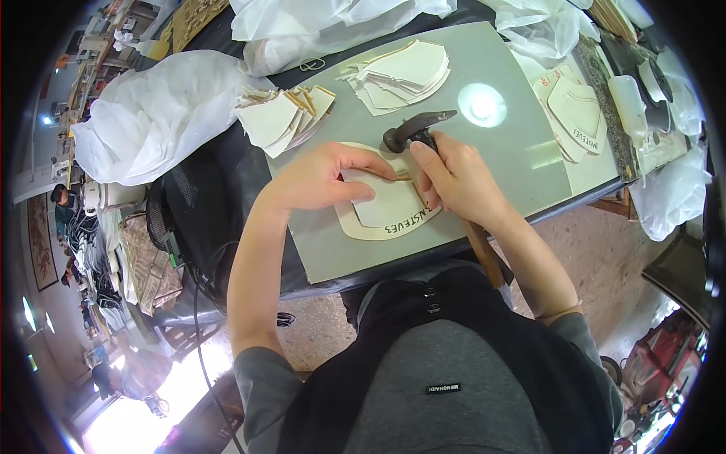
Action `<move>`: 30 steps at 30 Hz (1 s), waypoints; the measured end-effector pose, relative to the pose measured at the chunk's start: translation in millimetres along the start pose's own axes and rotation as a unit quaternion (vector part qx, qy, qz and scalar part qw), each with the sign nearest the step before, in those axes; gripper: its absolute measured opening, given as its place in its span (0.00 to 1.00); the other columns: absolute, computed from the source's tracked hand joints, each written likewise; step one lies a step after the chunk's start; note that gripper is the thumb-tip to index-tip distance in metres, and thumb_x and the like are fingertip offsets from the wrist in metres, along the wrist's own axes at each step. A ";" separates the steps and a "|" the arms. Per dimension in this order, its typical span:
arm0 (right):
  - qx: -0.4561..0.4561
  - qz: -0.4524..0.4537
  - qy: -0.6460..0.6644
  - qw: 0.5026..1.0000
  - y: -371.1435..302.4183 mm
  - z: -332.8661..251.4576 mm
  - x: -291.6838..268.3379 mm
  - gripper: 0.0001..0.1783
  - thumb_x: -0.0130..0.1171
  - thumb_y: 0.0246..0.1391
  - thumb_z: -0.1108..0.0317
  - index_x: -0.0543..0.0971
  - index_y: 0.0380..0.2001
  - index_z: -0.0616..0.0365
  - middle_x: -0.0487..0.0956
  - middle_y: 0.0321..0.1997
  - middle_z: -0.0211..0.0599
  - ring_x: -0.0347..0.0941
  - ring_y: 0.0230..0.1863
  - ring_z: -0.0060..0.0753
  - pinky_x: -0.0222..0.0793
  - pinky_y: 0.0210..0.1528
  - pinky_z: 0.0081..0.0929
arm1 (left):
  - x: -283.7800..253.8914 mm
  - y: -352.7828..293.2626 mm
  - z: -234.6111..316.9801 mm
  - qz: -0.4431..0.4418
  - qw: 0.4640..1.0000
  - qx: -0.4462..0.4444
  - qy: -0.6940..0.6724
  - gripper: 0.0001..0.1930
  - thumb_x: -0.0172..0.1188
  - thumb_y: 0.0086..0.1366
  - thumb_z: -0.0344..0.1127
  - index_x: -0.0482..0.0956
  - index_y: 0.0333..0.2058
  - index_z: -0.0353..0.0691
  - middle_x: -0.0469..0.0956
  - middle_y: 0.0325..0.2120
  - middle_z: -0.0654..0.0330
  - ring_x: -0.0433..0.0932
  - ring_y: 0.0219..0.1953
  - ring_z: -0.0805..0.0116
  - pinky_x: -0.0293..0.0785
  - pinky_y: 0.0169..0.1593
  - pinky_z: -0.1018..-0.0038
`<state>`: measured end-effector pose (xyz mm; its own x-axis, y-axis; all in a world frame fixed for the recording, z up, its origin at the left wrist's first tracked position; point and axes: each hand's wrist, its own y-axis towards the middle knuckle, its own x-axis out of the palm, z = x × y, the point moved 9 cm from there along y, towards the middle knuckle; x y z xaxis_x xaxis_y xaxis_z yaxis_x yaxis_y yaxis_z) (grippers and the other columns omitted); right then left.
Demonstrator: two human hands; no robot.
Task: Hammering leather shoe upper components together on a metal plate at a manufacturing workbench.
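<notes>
My right hand (461,178) is closed round the wooden handle of a hammer (418,130). Its dark metal head hangs just above the far edge of a curved cream card pattern (378,231) marked with black handwriting. On this pattern lies a smaller white piece (386,198) with a narrow brown edge strip. My left hand (321,178) rests at the piece's left side, thumb and forefinger stretched out and apart. The forefinger's tip touches the piece near the brown strip; its other fingers are mostly hidden. All this lies on a grey-green work board (325,253).
Fanned stacks of white pieces, a left one (272,125) and a far one (408,72), sit on the board. More card patterns (571,113) lie at right, near a white thread spool (652,82). Plastic bags (162,113) crowd the far and left sides.
</notes>
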<state>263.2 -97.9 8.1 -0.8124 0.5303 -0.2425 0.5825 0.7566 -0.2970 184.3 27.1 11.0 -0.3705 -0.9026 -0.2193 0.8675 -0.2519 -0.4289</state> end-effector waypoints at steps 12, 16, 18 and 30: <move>-0.003 0.011 0.001 1.000 0.2 2.5 0.4 0.24 0.50 0.69 0.55 0.70 0.26 0.67 0.77 0.17 0.40 0.77 0.15 0.32 0.71 0.20 0.30 | -8.3 -2.6 1.0 0.004 1.000 0.011 -0.005 0.19 0.60 0.56 0.24 0.81 0.49 0.37 0.83 0.43 0.63 0.79 0.45 0.73 0.73 0.52 0.76; -0.002 0.011 0.000 1.000 0.1 2.6 0.0 0.24 0.50 0.69 0.55 0.70 0.26 0.66 0.77 0.17 0.40 0.77 0.15 0.32 0.71 0.20 0.29 | -7.7 -1.0 -2.5 0.014 1.000 0.014 -0.002 0.20 0.60 0.56 0.25 0.82 0.49 0.38 0.84 0.42 0.63 0.79 0.44 0.72 0.73 0.52 0.75; -0.002 0.011 0.001 1.000 -0.1 3.0 0.2 0.24 0.50 0.69 0.55 0.70 0.27 0.67 0.77 0.17 0.40 0.77 0.15 0.32 0.71 0.20 0.29 | -7.0 -1.4 -7.1 0.016 1.000 0.009 0.014 0.20 0.61 0.55 0.26 0.82 0.49 0.40 0.84 0.42 0.63 0.80 0.44 0.71 0.74 0.52 0.74; -0.007 -0.024 0.113 0.993 -14.6 -0.3 18.5 0.19 0.48 0.70 0.58 0.71 0.36 0.68 0.81 0.24 0.42 0.80 0.21 0.32 0.73 0.24 0.28 | -1.8 -12.3 11.0 0.094 0.987 0.033 0.124 0.21 0.61 0.54 0.31 0.77 0.49 0.37 0.83 0.39 0.53 0.81 0.40 0.58 0.75 0.46 0.66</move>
<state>239.7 -99.1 8.2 -0.8254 0.5643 -0.0145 0.5436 0.7877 -0.2898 177.9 27.9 26.4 -0.2642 -0.8242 -0.5008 0.9453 -0.1183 -0.3040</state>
